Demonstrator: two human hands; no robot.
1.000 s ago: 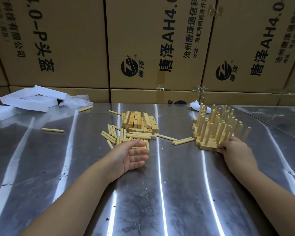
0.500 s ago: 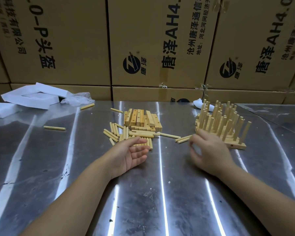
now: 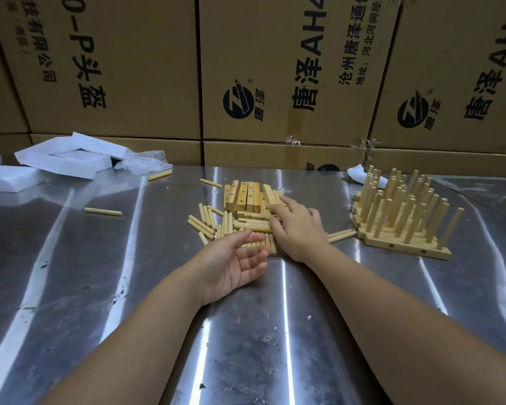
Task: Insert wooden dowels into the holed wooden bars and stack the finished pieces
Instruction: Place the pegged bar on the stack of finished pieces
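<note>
The place was a warehouse or a packing workshop. Large brown cardboard cartons [image 3: 275, 68] with black printed Chinese text stood stacked at twelve o'clock behind a scratched shiny steel worktable [image 3: 246, 346]. White foam packing pieces [image 3: 65, 159] lay at ten o'clock.

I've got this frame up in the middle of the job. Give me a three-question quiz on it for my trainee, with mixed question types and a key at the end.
1. Fill in: the finished stack stands on the person's ___ side of the loose dowels.
2. True or false: the left hand holds a dowel.
3. Pick one. The right hand is over: A) the finished stack, B) the holed bars, C) the white foam.

Key: 1 right; 2 false; 3 B.
</note>
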